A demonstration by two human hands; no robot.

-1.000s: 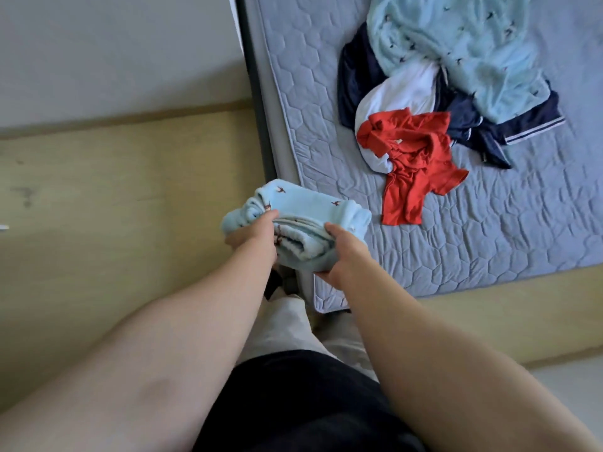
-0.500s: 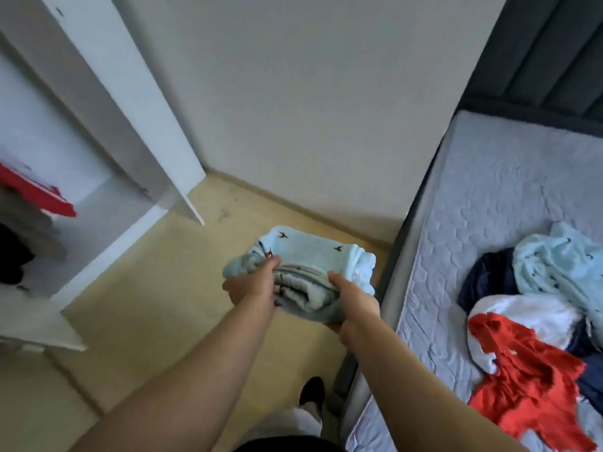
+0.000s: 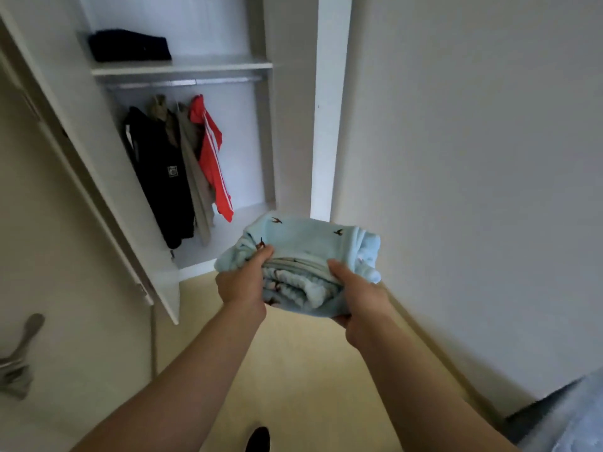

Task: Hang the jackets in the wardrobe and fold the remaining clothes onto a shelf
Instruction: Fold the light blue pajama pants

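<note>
Pale-blue folded fleece, dotted with small dark birds, hangs in the air between our two hands, short of the open wardrobe and well below its shelf. Our left hand has its fingers clamped on the left end, thumb on top. Our right hand grasps the right end the same way, so neither hand is free. At the lower right edge we see a corner of the bed (whatever lies on it is out of view, so we cannot count the clothes that wait there).

Past the bundle, the wardrobe door stands open on the left. Inside, three garments hang close together from the rail: a black jacket, a beige jacket and a red jacket with white stripes. We judge the hanging part done, as far as this view tells.

Highest and farthest, the shelf carries one dark folded garment at its left end, with bare board to its right. So the folding part is under way: one piece is shelved, and the fleece is folded but not yet placed. What is left, in our judgement, is to lift the fleece onto that bare stretch beside the dark piece, then fold anything that lies on the bed.
</note>
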